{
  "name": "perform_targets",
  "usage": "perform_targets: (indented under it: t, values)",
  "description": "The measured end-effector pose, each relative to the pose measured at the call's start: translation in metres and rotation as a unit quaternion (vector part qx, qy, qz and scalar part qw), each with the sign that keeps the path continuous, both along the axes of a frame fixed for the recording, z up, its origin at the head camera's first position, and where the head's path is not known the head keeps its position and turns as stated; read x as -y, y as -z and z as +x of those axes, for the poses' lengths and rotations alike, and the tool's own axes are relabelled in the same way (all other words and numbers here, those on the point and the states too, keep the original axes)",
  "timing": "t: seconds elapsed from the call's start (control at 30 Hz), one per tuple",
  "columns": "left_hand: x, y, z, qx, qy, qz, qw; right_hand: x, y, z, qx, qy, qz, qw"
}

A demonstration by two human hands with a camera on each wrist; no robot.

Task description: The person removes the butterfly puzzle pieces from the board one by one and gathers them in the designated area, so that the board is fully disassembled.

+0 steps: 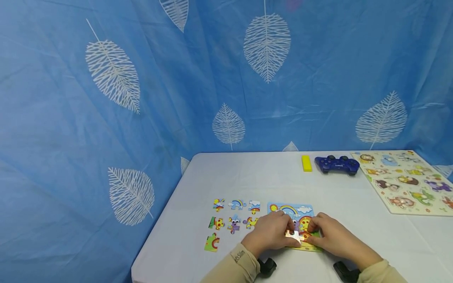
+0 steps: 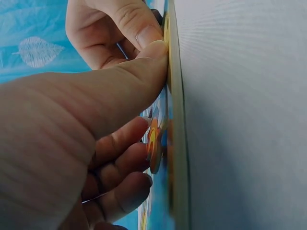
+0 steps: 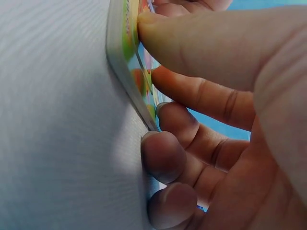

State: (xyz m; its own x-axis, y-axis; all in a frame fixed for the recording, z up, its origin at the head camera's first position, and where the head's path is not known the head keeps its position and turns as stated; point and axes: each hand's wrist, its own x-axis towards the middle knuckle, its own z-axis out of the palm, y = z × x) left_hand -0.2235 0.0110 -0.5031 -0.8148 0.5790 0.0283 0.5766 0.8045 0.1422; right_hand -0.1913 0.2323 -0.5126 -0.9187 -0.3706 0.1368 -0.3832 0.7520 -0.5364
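A small jigsaw board (image 1: 307,248) with a sun and rainbow picture lies on the table under both hands. My left hand (image 1: 270,232) comes in from the left, its thumb and fingers round a glare-lit puzzle piece (image 1: 294,236) over the board's lower middle. In the left wrist view, an orange-and-yellow piece (image 2: 154,146) stands tilted by the fingertips. From the right, my right hand (image 1: 332,234) pinches a puzzle piece (image 1: 305,236) at the lower right of the board, thumb near the front edge and index finger at the side. The fingers partly cover both pieces.
Several loose puzzle pieces (image 1: 217,223) lie in rows left of the board. Behind are a yellow block (image 1: 306,163) and a blue game controller (image 1: 337,165). A large animal puzzle board (image 1: 407,184) takes up the right side. A blue leaf-patterned curtain (image 1: 198,78) hangs behind the table.
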Motion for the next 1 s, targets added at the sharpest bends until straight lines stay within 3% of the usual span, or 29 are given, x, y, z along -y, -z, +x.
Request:
perform_targets:
  t: [0.33, 0.5, 0.73, 0.87, 1.0]
  values:
    - [-0.003, -0.003, 0.001, 0.015, -0.002, 0.021, 0.9997, -0.002, 0.000, -0.001, 0.020, 0.001, 0.002, 0.9998]
    - [-0.001, -0.003, 0.000, 0.022, 0.014, 0.039, 0.9989, -0.001, -0.001, 0.000, 0.027, -0.001, 0.000, 0.9996]
    - [0.002, -0.005, -0.002, 0.047, 0.023, 0.104, 0.9932, -0.001, -0.001, 0.000, 0.020, -0.003, -0.002, 0.9998]
    - [0.027, -0.021, -0.005, 0.109, 0.037, 0.167, 0.9792, 0.001, -0.001, 0.000, 0.013, -0.002, 0.000, 0.9999]
    - [0.076, -0.036, -0.009, 0.169, 0.023, 0.208, 0.9631, 0.001, -0.002, -0.001, 0.034, 0.009, 0.006, 0.9993]
